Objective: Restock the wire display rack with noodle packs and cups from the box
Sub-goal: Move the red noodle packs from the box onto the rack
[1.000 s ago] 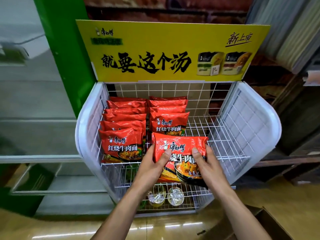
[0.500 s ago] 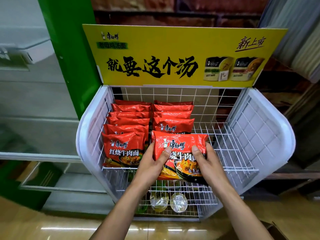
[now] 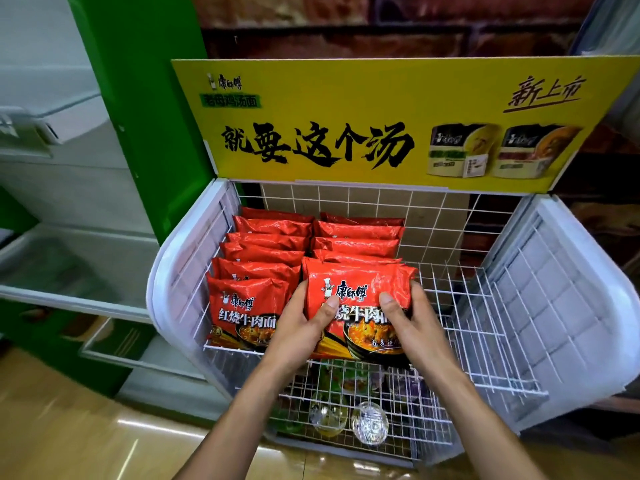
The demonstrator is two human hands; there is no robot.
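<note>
Noodle packs (image 3: 266, 237) on wire rack (image 3: 485, 306)

Sign (image 3: 346, 98): 康师傅 top left, 老母鸡汤面 on the green strip under it, big black 就要这个汤 mid, 新上市 top right. Below sign: front-left pack (image 3: 246, 306) reads 康师傅, 红烧牛肉面; front-right pack (image 3: 356, 289) same, partly covered.

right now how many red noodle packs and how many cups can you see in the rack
red noodle packs: 11 (6 left row, 4 right row, 1 held pack)
shiny-lidded cups below: 2
total: 13
</note>
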